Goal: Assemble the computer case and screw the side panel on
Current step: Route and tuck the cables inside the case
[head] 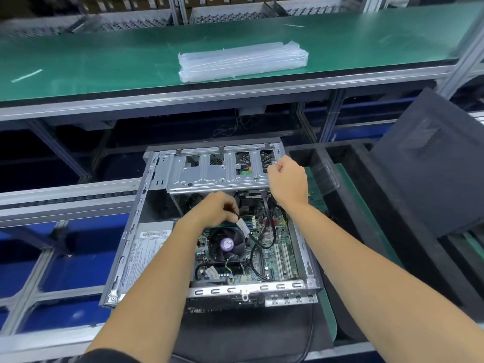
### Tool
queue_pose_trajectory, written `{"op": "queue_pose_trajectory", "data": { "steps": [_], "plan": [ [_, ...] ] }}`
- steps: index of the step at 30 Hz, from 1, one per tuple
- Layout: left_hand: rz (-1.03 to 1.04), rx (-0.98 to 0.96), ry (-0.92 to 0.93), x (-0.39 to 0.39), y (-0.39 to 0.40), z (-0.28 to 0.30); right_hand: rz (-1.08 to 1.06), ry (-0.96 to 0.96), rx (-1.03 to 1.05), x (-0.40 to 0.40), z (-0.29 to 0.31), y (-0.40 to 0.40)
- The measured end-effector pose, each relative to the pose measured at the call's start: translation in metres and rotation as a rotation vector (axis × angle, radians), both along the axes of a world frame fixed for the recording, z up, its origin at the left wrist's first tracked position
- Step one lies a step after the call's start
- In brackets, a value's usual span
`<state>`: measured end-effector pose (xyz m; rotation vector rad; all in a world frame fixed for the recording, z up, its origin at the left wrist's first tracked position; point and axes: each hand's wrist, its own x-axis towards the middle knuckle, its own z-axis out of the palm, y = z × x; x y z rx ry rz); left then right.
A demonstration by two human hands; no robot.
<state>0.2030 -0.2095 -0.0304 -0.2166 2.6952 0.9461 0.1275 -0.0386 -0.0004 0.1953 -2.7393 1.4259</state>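
An open silver computer case (125, 247) lies on its side in front of me, with the motherboard (277, 247) and a black CPU fan (227, 244) showing. My left hand (214, 209) is inside the case and pinches a white connector (243, 226) on a black cable above the fan. My right hand (286, 180) grips the right edge of the hinged metal drive cage (209, 174) at the far end of the case. The black side panel (432, 163) leans upright at the right, apart from the case.
A green shelf (104, 66) runs across above the case and carries a stack of clear plastic bags (242, 61). Black foam trays (366, 205) stand to the right of the case. A metal conveyor rail (65, 197) and blue bins lie to the left.
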Motion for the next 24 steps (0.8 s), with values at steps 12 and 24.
{"op": "queue_pose_trajectory", "data": {
  "steps": [12, 24],
  "plan": [
    [-0.219, -0.480, 0.251, -0.011, 0.024, -0.017, -0.009, -0.003, 0.013, -0.001, -0.001, 0.000],
    [-0.349, -0.034, 0.207, -0.018, 0.077, -0.036, -0.005, -0.016, -0.035, 0.000, 0.003, 0.001]
  ]
}}
